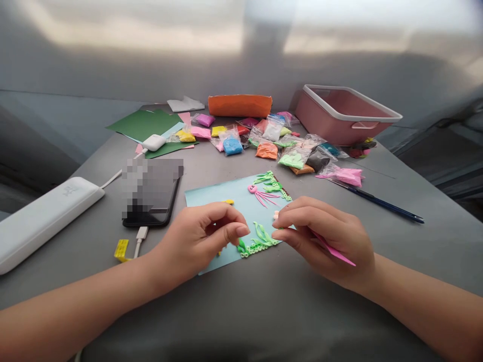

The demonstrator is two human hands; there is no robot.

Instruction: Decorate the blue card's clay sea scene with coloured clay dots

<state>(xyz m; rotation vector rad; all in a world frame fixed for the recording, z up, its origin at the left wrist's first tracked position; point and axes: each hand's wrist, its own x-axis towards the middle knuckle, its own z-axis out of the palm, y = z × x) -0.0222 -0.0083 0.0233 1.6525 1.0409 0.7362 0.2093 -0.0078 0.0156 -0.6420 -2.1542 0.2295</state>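
A light blue card (211, 195) lies on the table under and between my hands, bearing clay shapes: a pink octopus (253, 189), green seaweed (261, 234) and several small green rings along two edges. Over the card's left part, my left hand (215, 234) has thumb and index finger pinched; whatever they hold, if anything, is hidden. My right hand (320, 229), at the card's right edge, is closed round a pink modelling tool (335, 251) that slants out below the palm. A small pale piece (276, 215) shows at its fingertips; whether it is held cannot be told.
Bags of coloured clay (266, 150) are scattered behind the card. Farther back stand an orange container (240, 105) and a pink basket (324, 113). At left lie a phone (158, 196), a white power bank (49, 218) and green paper (143, 124). Dark blue tweezers (385, 202) lie at right.
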